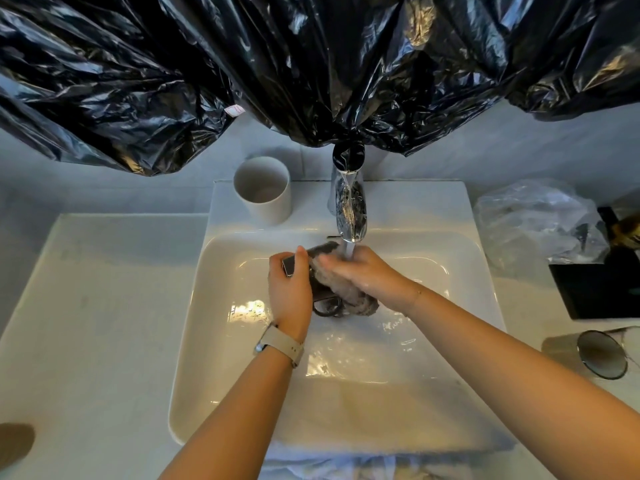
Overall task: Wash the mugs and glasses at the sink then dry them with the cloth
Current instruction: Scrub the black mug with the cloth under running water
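Observation:
Over the white sink (214, 341), my left hand (289, 292) grips a dark mug (323, 249) lying on its side, its handle (327, 308) pointing down toward me. My right hand (360, 271) presses a wet grey sponge or cloth (341, 289) against the mug, fingers fairly straight. Water runs from the chrome tap (348, 202) onto my right hand. A white mug (263, 188) stands upright on the sink ledge, left of the tap. A glass (599, 353) lies on its side on the counter at the right.
Black plastic sheeting (311, 64) hangs over the wall above the tap. A crumpled clear plastic bag (533, 220) and a black flat object (599, 289) sit on the right counter. A pale towel (329, 462) hangs at the sink's front edge. The left counter (86, 323) is white.

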`<state>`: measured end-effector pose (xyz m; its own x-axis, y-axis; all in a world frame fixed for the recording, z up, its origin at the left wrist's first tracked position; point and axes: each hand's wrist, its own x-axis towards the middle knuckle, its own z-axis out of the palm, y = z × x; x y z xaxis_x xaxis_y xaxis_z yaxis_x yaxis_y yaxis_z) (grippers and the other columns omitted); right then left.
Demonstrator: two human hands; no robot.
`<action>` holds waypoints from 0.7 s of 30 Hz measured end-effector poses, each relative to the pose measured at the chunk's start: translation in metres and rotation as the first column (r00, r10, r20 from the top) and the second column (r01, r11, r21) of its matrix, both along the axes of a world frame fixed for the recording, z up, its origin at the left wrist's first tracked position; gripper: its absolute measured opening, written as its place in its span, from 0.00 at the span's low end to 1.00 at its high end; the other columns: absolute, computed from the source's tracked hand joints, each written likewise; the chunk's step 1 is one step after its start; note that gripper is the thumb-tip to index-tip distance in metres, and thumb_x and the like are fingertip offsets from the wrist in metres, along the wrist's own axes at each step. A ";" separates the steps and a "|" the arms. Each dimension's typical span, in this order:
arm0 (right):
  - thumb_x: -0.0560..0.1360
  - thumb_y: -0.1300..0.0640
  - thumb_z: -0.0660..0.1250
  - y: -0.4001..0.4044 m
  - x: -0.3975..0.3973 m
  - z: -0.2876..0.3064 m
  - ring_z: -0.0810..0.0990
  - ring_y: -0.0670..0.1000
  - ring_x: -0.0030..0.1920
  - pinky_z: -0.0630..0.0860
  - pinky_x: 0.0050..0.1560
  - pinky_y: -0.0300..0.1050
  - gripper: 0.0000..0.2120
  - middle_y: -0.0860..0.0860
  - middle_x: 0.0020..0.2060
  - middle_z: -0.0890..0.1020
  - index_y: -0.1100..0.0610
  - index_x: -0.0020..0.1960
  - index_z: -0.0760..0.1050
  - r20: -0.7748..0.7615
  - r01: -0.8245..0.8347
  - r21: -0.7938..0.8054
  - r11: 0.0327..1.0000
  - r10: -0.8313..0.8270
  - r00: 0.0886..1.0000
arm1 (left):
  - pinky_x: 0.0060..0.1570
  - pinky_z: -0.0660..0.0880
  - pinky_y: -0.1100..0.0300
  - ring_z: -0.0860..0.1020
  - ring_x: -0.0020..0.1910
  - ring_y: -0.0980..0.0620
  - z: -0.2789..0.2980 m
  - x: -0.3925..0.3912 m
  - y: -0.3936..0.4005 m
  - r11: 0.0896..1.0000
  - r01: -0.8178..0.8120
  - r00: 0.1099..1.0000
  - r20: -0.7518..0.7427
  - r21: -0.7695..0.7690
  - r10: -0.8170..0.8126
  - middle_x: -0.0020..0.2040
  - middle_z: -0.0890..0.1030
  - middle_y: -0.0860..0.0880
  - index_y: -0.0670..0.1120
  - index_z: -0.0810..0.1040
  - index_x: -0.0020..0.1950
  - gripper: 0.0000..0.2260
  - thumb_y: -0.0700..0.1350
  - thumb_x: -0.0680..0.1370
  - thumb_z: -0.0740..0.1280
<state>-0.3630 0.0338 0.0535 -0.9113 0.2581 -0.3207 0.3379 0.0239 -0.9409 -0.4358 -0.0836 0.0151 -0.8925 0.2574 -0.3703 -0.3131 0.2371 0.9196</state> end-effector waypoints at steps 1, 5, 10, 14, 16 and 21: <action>0.79 0.54 0.67 -0.003 0.007 -0.003 0.81 0.38 0.36 0.75 0.39 0.31 0.10 0.43 0.32 0.82 0.60 0.45 0.78 -0.027 -0.032 0.036 0.999 0.033 0.999 | 0.49 0.80 0.50 0.81 0.50 0.45 0.003 -0.005 0.000 0.998 0.025 0.986 0.166 0.049 -0.033 0.50 0.82 0.44 0.45 0.75 0.56 0.15 0.57 0.82 0.61; 0.75 0.50 0.71 -0.009 0.020 -0.009 0.84 0.52 0.45 0.81 0.48 0.53 0.16 0.55 0.43 0.85 0.63 0.52 0.77 0.014 -0.116 0.289 0.950 0.117 0.993 | 0.41 0.75 0.57 0.79 0.38 0.48 0.017 -0.016 -0.003 0.977 0.130 0.730 0.651 0.168 -0.209 0.35 0.82 0.46 0.45 0.78 0.47 0.18 0.58 0.80 0.59; 0.78 0.48 0.66 -0.010 0.021 -0.007 0.84 0.45 0.38 0.79 0.39 0.38 0.09 0.47 0.36 0.85 0.50 0.42 0.81 -0.013 0.025 0.009 1.000 -0.025 1.000 | 0.43 0.79 0.54 0.81 0.45 0.45 0.014 -0.007 0.005 0.994 0.099 0.946 0.305 0.038 -0.106 0.47 0.81 0.43 0.42 0.76 0.57 0.18 0.57 0.82 0.60; 0.79 0.42 0.63 -0.004 -0.001 -0.003 0.85 0.47 0.45 0.80 0.44 0.38 0.15 0.50 0.43 0.86 0.52 0.50 0.80 0.158 0.285 -0.173 0.943 -0.259 0.953 | 0.44 0.77 0.58 0.79 0.46 0.52 0.012 -0.003 0.000 0.966 0.149 0.937 -0.282 -0.210 -0.206 0.50 0.77 0.48 0.51 0.71 0.54 0.13 0.59 0.79 0.63; 0.81 0.45 0.61 0.004 -0.011 0.002 0.83 0.54 0.48 0.81 0.49 0.45 0.15 0.56 0.46 0.84 0.56 0.55 0.77 0.307 0.346 -0.207 0.915 -0.275 0.911 | 0.39 0.73 0.66 0.76 0.44 0.59 0.008 0.003 -0.003 0.942 0.177 0.880 -0.383 -0.286 -0.281 0.50 0.74 0.50 0.53 0.70 0.55 0.12 0.58 0.78 0.64; 0.83 0.44 0.53 -0.018 -0.007 0.003 0.79 0.53 0.36 0.74 0.36 0.37 0.21 0.51 0.30 0.77 0.59 0.47 0.74 0.171 0.175 0.337 0.925 -0.243 0.955 | 0.50 0.80 0.50 0.80 0.49 0.45 0.006 -0.001 0.000 0.991 0.132 0.988 0.078 -0.016 -0.130 0.51 0.79 0.43 0.46 0.73 0.57 0.14 0.55 0.81 0.63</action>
